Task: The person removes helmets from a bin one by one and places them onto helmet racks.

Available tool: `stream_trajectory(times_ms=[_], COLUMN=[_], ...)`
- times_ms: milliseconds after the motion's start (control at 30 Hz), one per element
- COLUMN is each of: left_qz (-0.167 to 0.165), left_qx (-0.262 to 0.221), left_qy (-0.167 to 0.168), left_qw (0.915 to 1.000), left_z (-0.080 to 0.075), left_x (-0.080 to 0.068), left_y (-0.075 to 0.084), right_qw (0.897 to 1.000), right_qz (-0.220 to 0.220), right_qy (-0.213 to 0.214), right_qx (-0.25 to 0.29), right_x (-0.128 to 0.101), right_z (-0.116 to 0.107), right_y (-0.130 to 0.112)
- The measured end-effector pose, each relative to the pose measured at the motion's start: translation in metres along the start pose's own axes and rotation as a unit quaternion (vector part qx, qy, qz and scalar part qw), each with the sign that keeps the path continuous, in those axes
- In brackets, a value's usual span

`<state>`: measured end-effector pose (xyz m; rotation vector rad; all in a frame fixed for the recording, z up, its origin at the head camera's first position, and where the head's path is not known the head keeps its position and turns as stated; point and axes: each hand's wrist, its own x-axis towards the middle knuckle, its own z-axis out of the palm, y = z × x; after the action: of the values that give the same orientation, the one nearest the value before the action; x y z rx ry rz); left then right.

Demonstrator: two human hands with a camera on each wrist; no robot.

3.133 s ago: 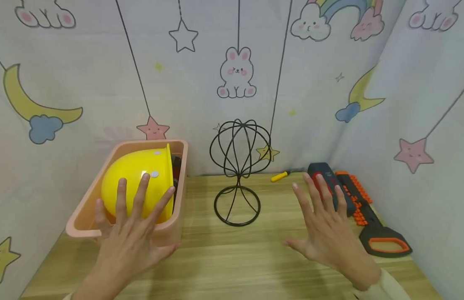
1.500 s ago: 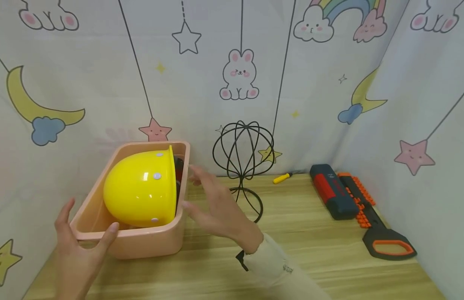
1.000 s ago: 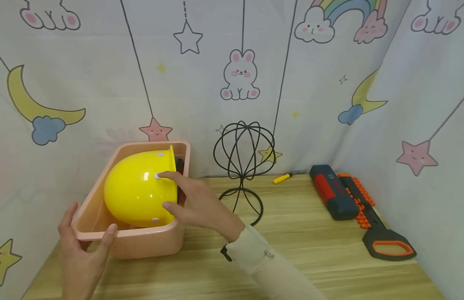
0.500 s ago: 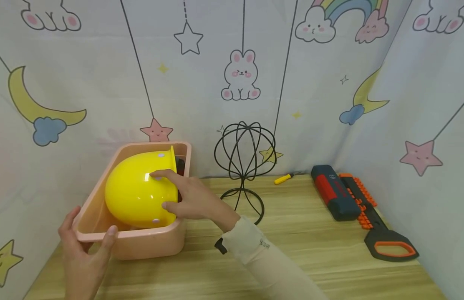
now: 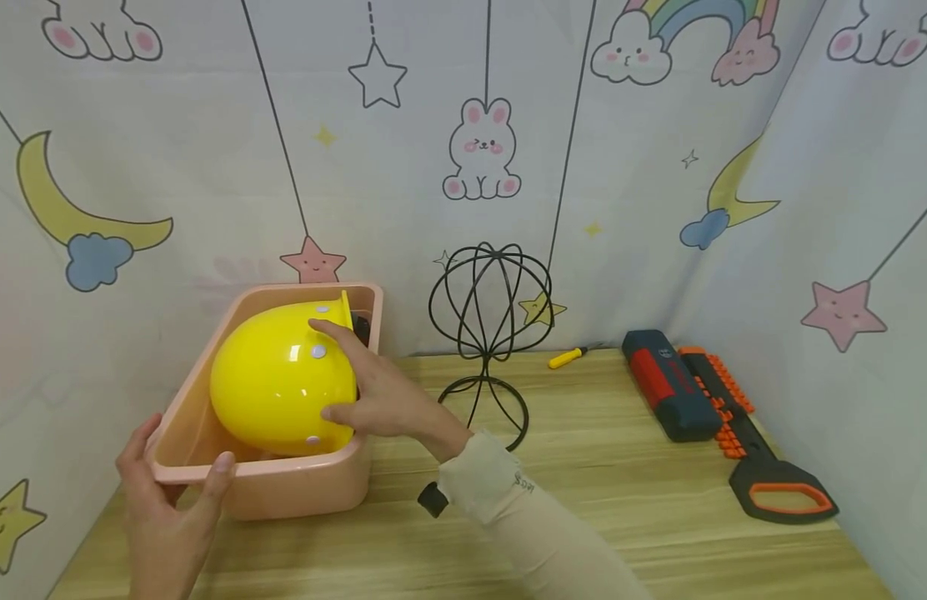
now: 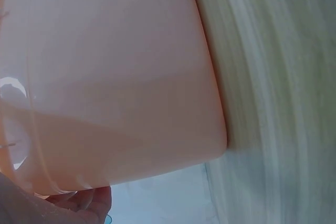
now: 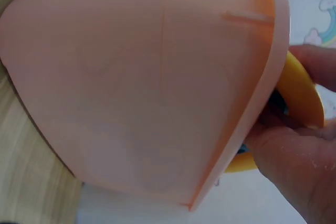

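Observation:
A yellow hard hat (image 5: 261, 375) with white rivets lies on its side in a pink plastic bin (image 5: 302, 487), its open side facing right. My right hand (image 5: 392, 396) grips the hat's brim, thumb and index finger on the outer shell. From the right wrist view, the right hand (image 7: 294, 156) reaches over the bin wall (image 7: 136, 77), and some fingers go inside the hat's yellow brim (image 7: 303, 95). My left hand (image 5: 167, 508) holds the bin's near left corner, thumb on the rim. Its fingers (image 6: 94, 203) show beside the bin wall (image 6: 115, 66) in the left wrist view.
A black wire stand (image 5: 486, 355) rises just right of the bin. Behind it lies a yellow-handled screwdriver (image 5: 565, 359). At the right are a dark blue and red case (image 5: 692, 408) and a black and orange loop-handled tool (image 5: 764, 471). Fabric walls close in the table.
Both hands were spread over the table. The left has moved to the bin's corner and holds it. The right has swung left over the bin's edge and now grips the hard hat's brim.

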<state>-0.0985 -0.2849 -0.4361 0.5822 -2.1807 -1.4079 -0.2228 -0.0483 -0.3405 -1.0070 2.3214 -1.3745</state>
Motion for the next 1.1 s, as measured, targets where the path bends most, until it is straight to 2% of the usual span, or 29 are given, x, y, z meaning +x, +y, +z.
stream_trajectory(times_ms=[100, 267, 367, 500, 633, 900, 1100], left_qz=[-0.002, 0.026, 0.039, 0.036, 0.035, 0.034, 0.042], left_qx=[-0.002, -0.019, -0.025, -0.025, -0.03, -0.035, -0.043], left_qy=[0.0, 0.009, 0.013, 0.011, 0.011, 0.014, 0.018], left_qw=[1.0, 0.9994, 0.9988, 0.999, 0.9989, 0.9987, 0.998], left_z=[0.0, -0.002, -0.003, -0.002, -0.001, 0.001, 0.001], left_x=[0.0, 0.0, 0.0, -0.001, -0.001, -0.002, -0.001], left_y=[0.0, 0.001, 0.001, 0.0, -0.001, -0.002, -0.001], right_qw=[0.999, 0.993, 0.989, 0.985, 0.98, 0.962, 0.951], right_qz=[0.004, 0.008, 0.009, -0.001, -0.024, -0.093, -0.12], right_qy=[0.026, 0.06, 0.068, 0.071, 0.077, 0.085, 0.096], right_qx=[0.036, 0.099, 0.131, 0.16, 0.184, 0.242, 0.268], right_x=[0.0, 0.0, 0.0, -0.001, -0.002, -0.011, -0.019], right_z=[0.005, 0.013, 0.015, 0.014, 0.009, -0.007, -0.013], right_y=[-0.002, -0.003, -0.002, -0.003, -0.007, -0.013, -0.016])
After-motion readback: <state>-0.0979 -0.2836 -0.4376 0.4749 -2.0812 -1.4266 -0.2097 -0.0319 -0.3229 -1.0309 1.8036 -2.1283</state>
